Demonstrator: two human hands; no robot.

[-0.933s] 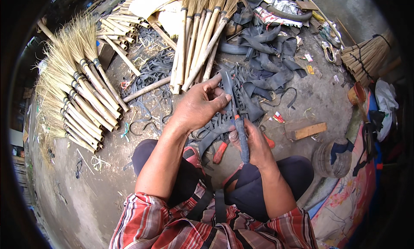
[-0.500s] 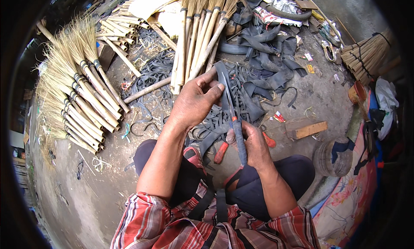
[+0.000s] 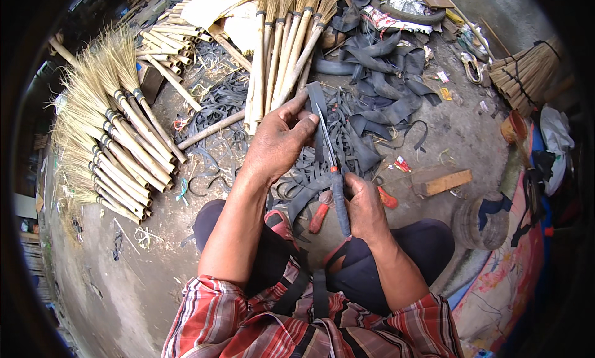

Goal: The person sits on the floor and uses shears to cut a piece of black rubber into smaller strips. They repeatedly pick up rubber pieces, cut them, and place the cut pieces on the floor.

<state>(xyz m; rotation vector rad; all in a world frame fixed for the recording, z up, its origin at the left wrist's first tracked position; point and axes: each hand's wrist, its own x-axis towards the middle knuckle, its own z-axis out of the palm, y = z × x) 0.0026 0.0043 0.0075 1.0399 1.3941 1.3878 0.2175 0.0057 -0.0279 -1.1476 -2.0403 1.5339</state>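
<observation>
My left hand point(image 3: 276, 138) pinches a dark rubber strip point(image 3: 316, 95) between thumb and fingers, in front of my chest. The strip stands upright, and its lower part hangs down behind the blades. My right hand point(image 3: 367, 206) grips a pair of scissors point(image 3: 339, 200) with a grey-blue wrapped handle and an orange band near the pivot. Their long blades point up along the strip, close to my left thumb. Whether the edges are cutting into the rubber is hard to make out. Beneath my hands lies a heap of cut rubber strips point(image 3: 304, 169).
Finished grass brooms point(image 3: 133, 138) lie in a row at left; more brooms point(image 3: 288, 61) lie ahead. Rubber tube pieces point(image 3: 384, 101) spread at upper right. Two red-handled tools, one a red handle point(image 3: 318, 218), lie near my feet. A wooden block point(image 3: 443, 183) and round wooden stump point(image 3: 477, 225) are at right.
The scissors have turned slightly more upright, and my right thumb has moved from the handle's left side. My left hand still holds the strip, shifted only a little.
</observation>
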